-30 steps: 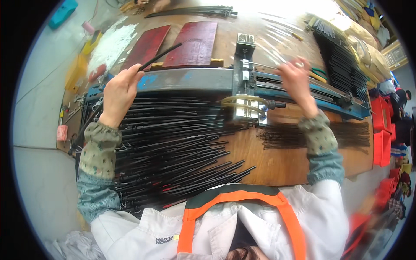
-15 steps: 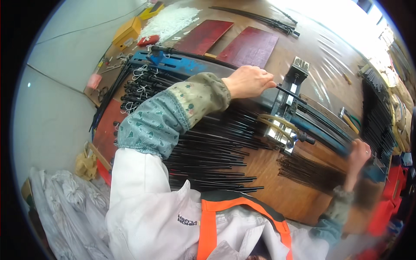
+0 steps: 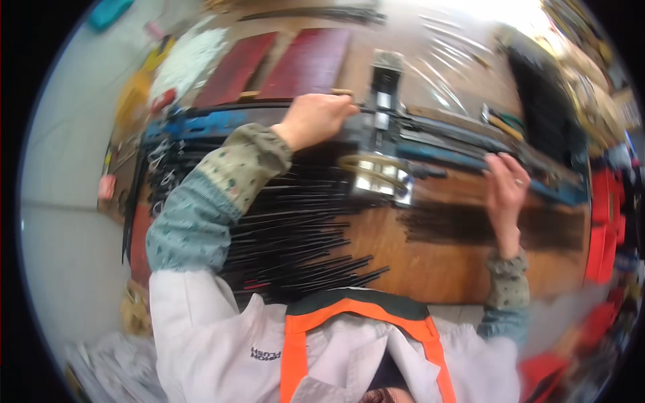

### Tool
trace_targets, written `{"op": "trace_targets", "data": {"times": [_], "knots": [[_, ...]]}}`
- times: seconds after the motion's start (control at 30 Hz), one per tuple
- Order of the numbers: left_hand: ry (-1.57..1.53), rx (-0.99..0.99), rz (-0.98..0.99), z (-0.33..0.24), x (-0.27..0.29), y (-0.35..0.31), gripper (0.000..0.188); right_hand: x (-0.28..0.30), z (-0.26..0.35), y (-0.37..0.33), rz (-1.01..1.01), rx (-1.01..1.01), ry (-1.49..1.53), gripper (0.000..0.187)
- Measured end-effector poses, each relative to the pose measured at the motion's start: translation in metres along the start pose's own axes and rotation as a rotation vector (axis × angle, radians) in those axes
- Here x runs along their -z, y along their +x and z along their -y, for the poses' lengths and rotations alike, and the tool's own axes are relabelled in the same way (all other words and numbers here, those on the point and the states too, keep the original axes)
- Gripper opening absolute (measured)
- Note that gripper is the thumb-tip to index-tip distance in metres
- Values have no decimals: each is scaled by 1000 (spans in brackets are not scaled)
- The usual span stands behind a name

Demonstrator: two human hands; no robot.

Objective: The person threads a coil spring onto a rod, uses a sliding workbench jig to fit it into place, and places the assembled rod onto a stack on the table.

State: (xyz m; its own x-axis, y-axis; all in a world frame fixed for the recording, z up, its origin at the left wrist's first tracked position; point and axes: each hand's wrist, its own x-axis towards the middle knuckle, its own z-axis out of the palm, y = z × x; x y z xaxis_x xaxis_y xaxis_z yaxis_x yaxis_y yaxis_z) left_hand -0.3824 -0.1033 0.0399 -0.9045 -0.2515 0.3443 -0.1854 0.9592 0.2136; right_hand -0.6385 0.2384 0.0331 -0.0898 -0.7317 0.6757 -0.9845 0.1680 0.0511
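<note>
My left hand [image 3: 316,119] is closed on a thin black rod [image 3: 265,105] just left of an upright metal fixture [image 3: 381,127]. The rod reaches leftward behind the hand, along a blue slotted rail [image 3: 201,125]. A yellowish ring-shaped handle [image 3: 376,168] sits at the fixture's near end. My right hand [image 3: 506,185], wearing a ring, has bent fingers at the near side of the dark rails [image 3: 463,138] right of the fixture. Blur hides whether those fingers hold anything. Many loose black rods [image 3: 295,228] lie below my left forearm.
Two dark red boards [image 3: 306,64] lie beyond the rail, with a white heap [image 3: 188,64] to their left. Pliers-like tools [image 3: 502,122] rest behind the right rail. Thin dark pieces [image 3: 457,225] lie on the wooden tabletop [image 3: 403,269]. Red bins [image 3: 601,228] stand at right.
The view has turned, shifting the bench leftward. My right hand has moved in from the rail's far right toward the fixture. My left hand stays closed on the rod beside the fixture.
</note>
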Motion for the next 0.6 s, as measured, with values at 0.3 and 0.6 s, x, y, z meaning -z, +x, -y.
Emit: {"op": "trace_targets", "data": {"times": [0.3,0.6], "knots": [[64,47,59,-5,-9,16,23,-5,52,-26,105,-198,198,24],[88,-20,-67,4,-15,9,16,-45,71,-12,108,-363,687,21]]}}
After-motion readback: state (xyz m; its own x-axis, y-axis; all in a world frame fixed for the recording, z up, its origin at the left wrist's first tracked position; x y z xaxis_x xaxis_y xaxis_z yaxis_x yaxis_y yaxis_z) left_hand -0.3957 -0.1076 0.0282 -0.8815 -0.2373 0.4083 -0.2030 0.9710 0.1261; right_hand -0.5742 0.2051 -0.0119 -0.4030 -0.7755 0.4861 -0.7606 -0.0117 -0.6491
